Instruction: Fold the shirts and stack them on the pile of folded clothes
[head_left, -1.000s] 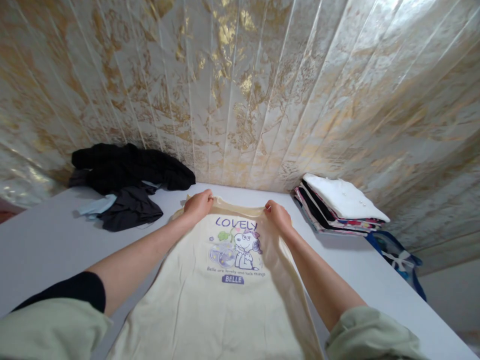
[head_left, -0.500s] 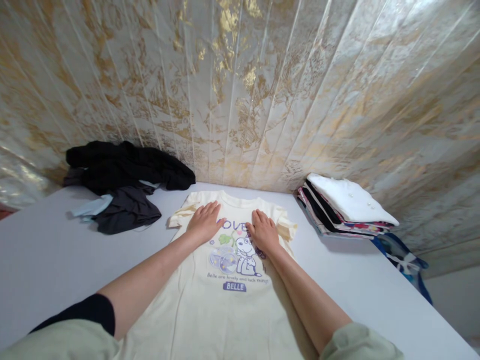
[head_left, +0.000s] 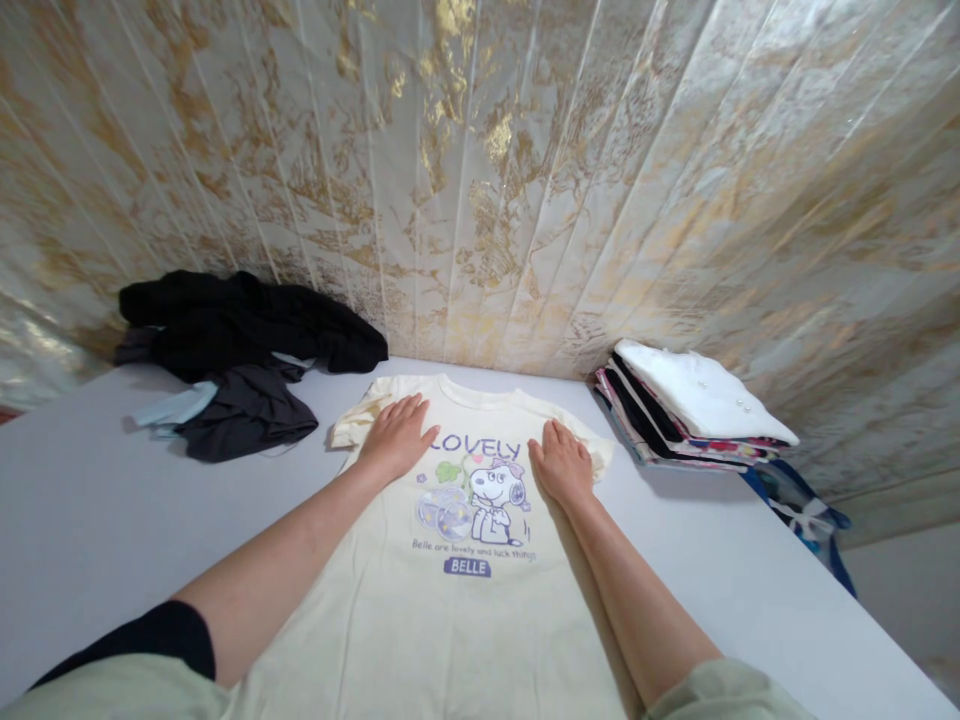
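A cream short-sleeved T-shirt point(head_left: 450, 640) lies face up on the table, its neckline toward the wall. Purple "LOVELY" lettering and a cartoon dog print point(head_left: 495, 500) show on its chest. My left hand point(head_left: 397, 437) rests flat on the shirt's upper left, close to the left sleeve point(head_left: 352, 425), fingers stretched out. On the upper right, beside the end of the lettering, my right hand point(head_left: 561, 460) lies flat with fingers extended, near the right sleeve point(head_left: 600, 455). Neither hand grips the fabric. The shirt's lower hem is out of view.
A loose heap of black clothing point(head_left: 247, 320) and a dark grey garment point(head_left: 247, 410) with a light blue cloth point(head_left: 176, 408) sit at the back left. At the back right is a folded clothes stack point(head_left: 690, 390), white on top. A blue bag point(head_left: 810, 520) shows past the table's point(head_left: 720, 560) right edge.
My right hand has slid outward to the right, uncovering the lettering and the dog's head. My left hand has shifted slightly left. The right sleeve is spread further out.
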